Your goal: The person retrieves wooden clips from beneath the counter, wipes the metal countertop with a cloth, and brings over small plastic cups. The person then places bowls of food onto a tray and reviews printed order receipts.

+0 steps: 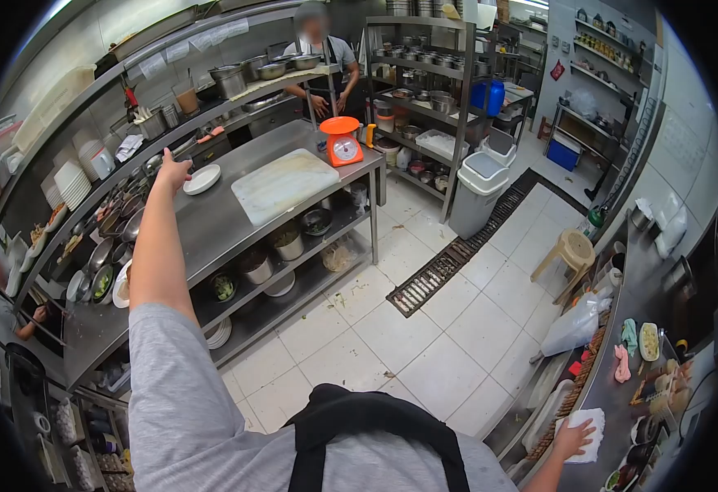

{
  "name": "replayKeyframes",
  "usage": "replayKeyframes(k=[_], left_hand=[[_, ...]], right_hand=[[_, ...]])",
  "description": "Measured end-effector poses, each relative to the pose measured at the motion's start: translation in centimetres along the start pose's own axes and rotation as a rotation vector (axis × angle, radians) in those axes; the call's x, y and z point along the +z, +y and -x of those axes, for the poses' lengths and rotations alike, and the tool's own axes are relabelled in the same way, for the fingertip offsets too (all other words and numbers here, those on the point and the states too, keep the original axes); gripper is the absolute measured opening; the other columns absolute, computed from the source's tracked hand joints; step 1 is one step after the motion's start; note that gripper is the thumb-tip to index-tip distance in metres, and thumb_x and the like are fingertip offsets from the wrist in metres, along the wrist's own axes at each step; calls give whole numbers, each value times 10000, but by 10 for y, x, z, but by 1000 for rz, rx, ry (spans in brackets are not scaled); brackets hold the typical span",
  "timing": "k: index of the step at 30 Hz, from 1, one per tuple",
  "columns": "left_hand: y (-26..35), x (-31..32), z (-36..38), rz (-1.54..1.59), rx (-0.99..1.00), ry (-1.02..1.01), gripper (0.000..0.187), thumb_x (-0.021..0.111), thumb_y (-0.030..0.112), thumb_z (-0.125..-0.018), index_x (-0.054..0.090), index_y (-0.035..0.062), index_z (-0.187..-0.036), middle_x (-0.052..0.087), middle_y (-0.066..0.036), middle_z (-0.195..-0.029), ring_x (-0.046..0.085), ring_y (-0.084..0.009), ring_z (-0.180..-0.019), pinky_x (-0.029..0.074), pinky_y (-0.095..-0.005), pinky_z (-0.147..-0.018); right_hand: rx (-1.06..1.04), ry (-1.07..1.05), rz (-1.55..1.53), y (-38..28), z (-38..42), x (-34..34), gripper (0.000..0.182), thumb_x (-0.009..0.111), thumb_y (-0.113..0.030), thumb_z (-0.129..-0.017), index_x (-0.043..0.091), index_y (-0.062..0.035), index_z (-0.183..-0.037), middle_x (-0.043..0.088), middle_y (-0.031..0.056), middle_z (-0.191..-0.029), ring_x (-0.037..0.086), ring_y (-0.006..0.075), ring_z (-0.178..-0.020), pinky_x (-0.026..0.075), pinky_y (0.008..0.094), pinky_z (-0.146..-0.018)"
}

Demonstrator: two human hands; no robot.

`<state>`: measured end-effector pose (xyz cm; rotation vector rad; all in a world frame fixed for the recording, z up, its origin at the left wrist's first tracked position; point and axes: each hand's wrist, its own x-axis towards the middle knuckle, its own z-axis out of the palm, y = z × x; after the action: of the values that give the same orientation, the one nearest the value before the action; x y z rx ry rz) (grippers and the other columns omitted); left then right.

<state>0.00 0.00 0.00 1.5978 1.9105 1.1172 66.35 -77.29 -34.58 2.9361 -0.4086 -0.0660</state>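
White cloth [594,421] under right hand [572,441]

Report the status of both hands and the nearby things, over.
Left hand near white plate, grip unclear. Right hand spread on white cloth. Pink cloth farther along same counter, clear of the hand.

Large pale tiles cover the floor [351,324], crossed by a dark metal drain grate [449,262]. A steel worktop [273,148] with a lower shelf stands at the left; metal shelving [416,61] rises beyond its far right corner. White tiled wall [683,156] lines the right side, above another dark worktop [576,476]. A beige plastic stool [574,248] stands near it. Bright light shows at the top edge.
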Motion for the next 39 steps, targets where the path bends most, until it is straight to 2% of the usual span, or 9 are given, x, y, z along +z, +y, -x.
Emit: replayKeyframes(k=[5, 17, 20, 24, 27, 31, 32, 35, 39], left_hand=[[15, 1, 32, -59, -81, -30, 988, 639, 267, -882, -73, 90, -1543, 656, -156, -921, 533, -137, -592, 418, -296, -510], [-3, -8, 35, 1, -81, -94, 984, 643, 286, -883, -67, 153, -1552, 650, -133, -824, 460, -121, -516, 347, -286, -435], [-28, -1, 10, -36, 43, -36, 976, 671, 267, -863, -9, 131, -1551, 668, -174, -887, 592, -162, -600, 378, -293, -416], [-29, -12, 27, -109, -21, -43, 1019, 678, 288, -844, -28, 25, -1531, 675, -149, -877, 638, -172, -660, 481, -317, -521], [-43, -24, 43, -60, -54, -34, 1022, 662, 322, -859, -49, 28, -1532, 685, -108, -880, 643, -167, -675, 502, -330, -563], [-61, -62, 76, -16, -121, -91, 1023, 664, 392, -865, -44, 110, -1549, 594, -171, -1243, 632, -257, -1013, 542, -428, -730], [-70, -71, 83, 22, -118, -91, 1012, 672, 430, -856, 8, 117, -1553, 388, -215, -1466, 527, -323, -1218, 529, -470, -843], [-83, -106, 108, -104, -147, -94, 957, 661, 429, -867, 71, 118, -1553, 232, -231, -1552, 431, -363, -1325, 497, -522, -916], [-121, -140, 139, -184, -19, -50, 942, 652, 398, -883, 91, 5, -1530, 347, -268, -1492, 394, -372, -1361, 389, -416, -1067]], right_hand=[[2, 17, 8, 7, 0, 0, 829, 575, -536, -878, 195, -223, -1544, 173, 97, -1605, 242, 428, -1425, 274, 668, -1062], [-7, 35, 5, 3, 1, 6, 816, 568, -543, -874, 210, -237, -1539, 189, 97, -1601, 254, 432, -1418, 276, 672, -1056], [-18, 52, 3, 5, 0, 8, 814, 572, -556, -872, 223, -245, -1539, 212, 89, -1596, 289, 427, -1403, 289, 670, -1047], [-109, 102, -140, 10, 7, 19, 920, 528, -706, -828, 208, -224, -1544, 233, 175, -1573, 257, 413, -1418, 248, 738, -1026], [-111, 117, -227, 10, 36, -12, 834, 601, -599, -836, 344, -149, -1489, 264, 191, -1555, 296, 428, -1393, 274, 686, -1047], [-142, 157, -264, -32, 69, -25, 839, 600, -598, -836, 336, -147, -1492, 263, 190, -1556, 298, 428, -1392, 276, 679, -1049], [-172, 163, -259, -47, 77, -27, 840, 600, -598, -836, 334, -147, -1493, 263, 190, -1556, 298, 428, -1392, 277, 678, -1050], [-268, 170, -244, -91, 101, -26, 843, 600, -597, -837, 328, -146, -1495, 263, 189, -1556, 299, 428, -1392, 279, 673, -1051], [-376, 148, -198, -140, 135, -15, 847, 599, -596, -838, 320, -145, -1499, 262, 189, -1556, 301, 428, -1391, 282, 667, -1053]])
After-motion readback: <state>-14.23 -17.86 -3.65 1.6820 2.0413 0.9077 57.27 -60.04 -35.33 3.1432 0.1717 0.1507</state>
